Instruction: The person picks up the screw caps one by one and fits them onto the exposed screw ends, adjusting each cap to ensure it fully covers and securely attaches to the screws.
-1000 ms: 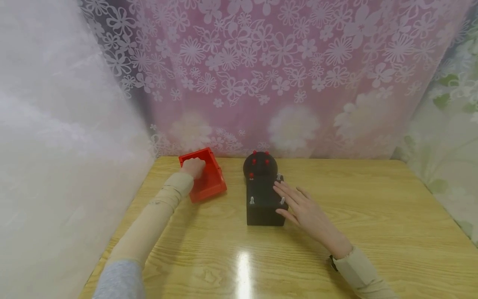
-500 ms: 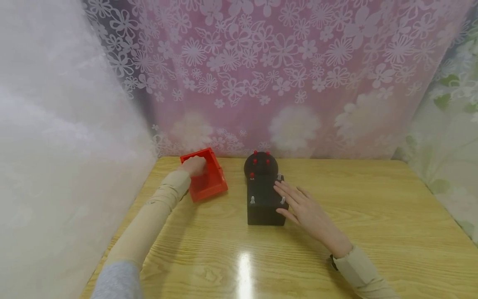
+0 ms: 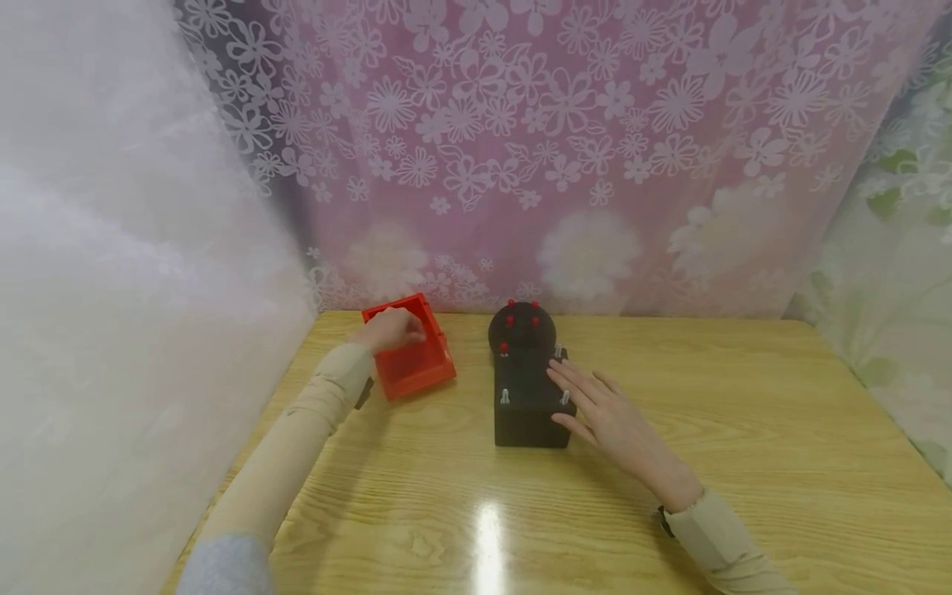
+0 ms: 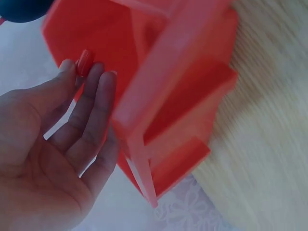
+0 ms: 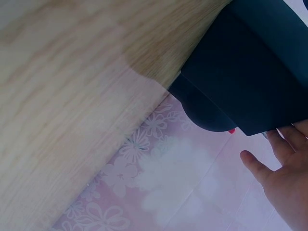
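My left hand (image 3: 392, 328) is over the near-left part of a red open-topped bin (image 3: 416, 378). Between its thumb and fingertips it pinches a small red cylindrical peg (image 4: 85, 62), seen clearly in the left wrist view. A black block (image 3: 531, 426) stands to the bin's right, with a round black part (image 3: 494, 335) at its far end. Red pegs (image 3: 504, 349) stand on the round part and at the block's far left corner; clear pegs (image 3: 505, 397) stand at the other corners. My right hand (image 3: 617, 430) rests on the block's right edge, fingers extended.
A wooden table (image 3: 744, 430) carries everything. A pink flowered curtain (image 3: 506, 149) hangs along its back edge, a white sheet (image 3: 134, 248) along the left. More flowered cloth (image 3: 892, 273) is at the right.
My left hand has lifted slightly and shifted right over the bin, its thumb and fingertips now coming into sight. My right hand stays on the block.
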### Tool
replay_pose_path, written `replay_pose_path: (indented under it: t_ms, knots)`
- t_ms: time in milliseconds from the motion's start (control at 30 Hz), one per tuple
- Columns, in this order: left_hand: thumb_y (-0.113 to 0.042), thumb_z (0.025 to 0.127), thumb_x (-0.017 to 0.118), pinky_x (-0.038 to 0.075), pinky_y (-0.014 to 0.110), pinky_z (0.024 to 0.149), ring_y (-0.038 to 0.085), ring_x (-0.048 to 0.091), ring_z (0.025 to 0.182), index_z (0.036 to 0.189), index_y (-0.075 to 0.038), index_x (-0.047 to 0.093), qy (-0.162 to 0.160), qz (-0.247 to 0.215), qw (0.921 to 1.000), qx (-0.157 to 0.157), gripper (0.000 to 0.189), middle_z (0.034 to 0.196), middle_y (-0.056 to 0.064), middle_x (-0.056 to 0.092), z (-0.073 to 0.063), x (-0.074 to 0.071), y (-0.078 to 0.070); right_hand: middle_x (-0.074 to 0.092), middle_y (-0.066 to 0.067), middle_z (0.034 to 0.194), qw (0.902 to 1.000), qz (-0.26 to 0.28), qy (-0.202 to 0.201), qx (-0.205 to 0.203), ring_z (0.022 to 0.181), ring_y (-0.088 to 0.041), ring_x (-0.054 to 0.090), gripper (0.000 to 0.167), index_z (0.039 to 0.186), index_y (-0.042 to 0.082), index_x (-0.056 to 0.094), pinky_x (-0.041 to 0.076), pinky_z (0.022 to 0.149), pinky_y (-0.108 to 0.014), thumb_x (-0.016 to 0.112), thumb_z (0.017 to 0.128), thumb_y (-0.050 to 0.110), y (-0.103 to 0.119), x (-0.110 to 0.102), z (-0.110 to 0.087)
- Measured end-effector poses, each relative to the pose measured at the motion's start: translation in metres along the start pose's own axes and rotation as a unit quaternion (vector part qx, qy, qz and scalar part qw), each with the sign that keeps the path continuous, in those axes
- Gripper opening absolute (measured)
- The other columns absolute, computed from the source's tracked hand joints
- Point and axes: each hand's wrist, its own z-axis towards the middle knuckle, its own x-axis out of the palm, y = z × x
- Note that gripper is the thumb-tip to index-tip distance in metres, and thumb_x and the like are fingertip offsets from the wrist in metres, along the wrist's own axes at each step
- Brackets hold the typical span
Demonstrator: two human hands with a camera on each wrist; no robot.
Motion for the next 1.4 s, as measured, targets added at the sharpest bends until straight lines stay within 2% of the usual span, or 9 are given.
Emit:
replay_pose_path:
  t_ms: [267, 567, 767, 933, 1100, 1233, 1400]
  knots:
    - [-0.022, 0.099, 0.067, 0.056, 0.039, 0.086, 0.022, 0.068, 0.090, 0.110, -0.006, 0.075, -0.021, -0.063, 0.9977, -0.012, 0.021, 0.101, 0.008, 0.075, -0.010, 0.001, -0.005, 0.043, -0.013, 0.157, 0.9999, 0.000, -0.011, -0.008, 0.143, -0.031, 0.044, 0.068, 0.154, 0.003, 0.041, 0.038, 0.111, -0.060, 0.043, 0.106, 0.051, 0.000, 0.001, 0.001]
    - [-0.027, 0.100, 0.066, 0.056, 0.042, 0.090, 0.024, 0.068, 0.098, 0.118, -0.009, 0.074, -0.044, -0.142, 0.9887, -0.016, 0.026, 0.112, 0.008, 0.074, -0.023, 0.004, -0.016, 0.043, -0.013, 0.157, 0.9999, 0.000, -0.010, -0.005, 0.143, -0.031, 0.044, 0.067, 0.154, 0.003, 0.041, 0.038, 0.112, -0.060, 0.044, 0.106, 0.050, -0.001, 0.002, 0.000]
    - [-0.027, 0.100, 0.066, 0.058, 0.039, 0.088, 0.023, 0.070, 0.093, 0.119, -0.008, 0.073, -0.060, -0.227, 0.9718, -0.022, 0.028, 0.107, 0.007, 0.074, -0.029, 0.007, -0.027, 0.043, -0.013, 0.157, 0.9999, -0.002, -0.010, -0.004, 0.142, -0.031, 0.044, 0.067, 0.154, 0.003, 0.041, 0.038, 0.111, -0.060, 0.045, 0.106, 0.050, 0.000, 0.002, 0.000]
    - [-0.029, 0.099, 0.068, 0.058, 0.035, 0.086, 0.023, 0.072, 0.095, 0.115, -0.007, 0.074, -0.078, -0.267, 0.9605, -0.012, 0.028, 0.105, 0.009, 0.076, -0.026, 0.012, -0.037, 0.043, -0.013, 0.157, 0.9999, -0.001, -0.014, -0.007, 0.143, -0.031, 0.044, 0.067, 0.154, 0.003, 0.041, 0.038, 0.111, -0.061, 0.047, 0.105, 0.049, 0.000, 0.002, 0.001]
    - [-0.026, 0.099, 0.068, 0.060, 0.035, 0.085, 0.028, 0.072, 0.093, 0.111, -0.008, 0.075, -0.097, -0.294, 0.9508, 0.010, 0.023, 0.106, 0.012, 0.076, -0.022, 0.014, -0.053, 0.043, -0.013, 0.157, 0.9998, 0.000, -0.016, -0.007, 0.143, -0.031, 0.044, 0.067, 0.154, 0.003, 0.041, 0.038, 0.111, -0.061, 0.050, 0.104, 0.047, 0.000, 0.002, 0.001]
    - [-0.025, 0.099, 0.068, 0.061, 0.037, 0.082, 0.023, 0.071, 0.087, 0.110, -0.009, 0.076, -0.106, -0.301, 0.9473, 0.026, 0.021, 0.105, 0.012, 0.076, -0.019, 0.014, -0.067, 0.042, -0.013, 0.158, 0.9999, 0.000, -0.010, -0.005, 0.143, -0.031, 0.043, 0.067, 0.155, 0.004, 0.040, 0.037, 0.112, -0.060, 0.056, 0.103, 0.043, -0.001, 0.002, 0.000]
    - [-0.024, 0.099, 0.068, 0.061, 0.035, 0.082, 0.022, 0.073, 0.087, 0.115, -0.005, 0.074, -0.106, -0.321, 0.9404, 0.037, 0.026, 0.105, 0.013, 0.076, -0.014, 0.016, -0.081, 0.042, -0.013, 0.158, 0.9999, -0.005, -0.009, -0.006, 0.143, -0.031, 0.043, 0.072, 0.154, 0.004, 0.040, 0.037, 0.112, -0.059, 0.068, 0.095, 0.033, 0.001, 0.001, 0.001]
